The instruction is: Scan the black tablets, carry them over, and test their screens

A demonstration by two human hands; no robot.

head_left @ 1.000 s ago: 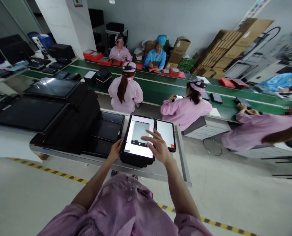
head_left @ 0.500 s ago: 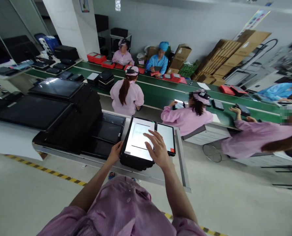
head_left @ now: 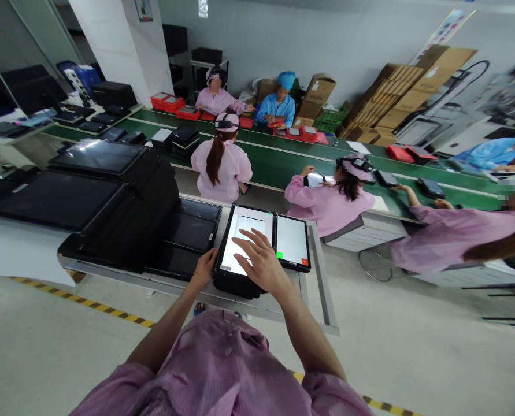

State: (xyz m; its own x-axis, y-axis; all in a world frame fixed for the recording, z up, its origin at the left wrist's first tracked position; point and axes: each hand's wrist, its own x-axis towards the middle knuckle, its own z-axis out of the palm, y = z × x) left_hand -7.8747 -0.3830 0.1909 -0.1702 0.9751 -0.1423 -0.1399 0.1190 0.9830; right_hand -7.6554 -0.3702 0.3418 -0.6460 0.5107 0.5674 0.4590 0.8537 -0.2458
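Note:
A lit tablet [head_left: 244,222] with a white screen lies on top of a stack of dark tablets [head_left: 235,284]. My left hand [head_left: 205,267] is at the stack's left edge, closed against the side of the top tablet; some of its fingers are hidden. Over the lit screen my right hand [head_left: 259,260] is open, fingers spread and covering part of the display. Whether a fingertip touches the glass, I cannot tell. To the right lies a second lit tablet [head_left: 292,234], with a green and a red mark at its lower edge.
Dark tablets [head_left: 192,222] lie left of my hands, beside tall stacks of larger black screens [head_left: 62,196]. A metal-edged table [head_left: 322,289] carries them. Beyond, co-workers in pink and blue sit along a green conveyor belt [head_left: 266,156]. Cardboard boxes [head_left: 413,92] stand at the back right.
My right hand has moved left and slightly down across the lit screen. A green mark now shows on the second tablet. My left hand has stayed in place.

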